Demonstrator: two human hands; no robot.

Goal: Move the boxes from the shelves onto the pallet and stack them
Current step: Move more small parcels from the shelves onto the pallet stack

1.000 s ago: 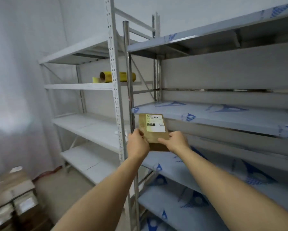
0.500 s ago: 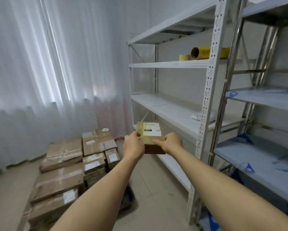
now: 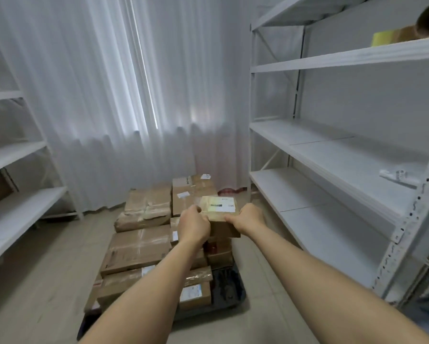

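I hold a small brown cardboard box with a white label on top, out in front of me at arm's length. My left hand grips its left side and my right hand grips its right side. Below and beyond it, a dark pallet lies on the floor. Several taped cardboard boxes are stacked on it in rows. The held box hangs in the air above the pallet's right-hand boxes.
White metal shelving runs along the right, with a small white item on one shelf and yellow rolls higher up. More white shelves stand at the left. White curtains hang behind the pallet. Beige floor surrounds it.
My view has swung left from the shelving to the pallet. The box, still held in both hands, has travelled from in front of the shelves to above the stacked boxes.
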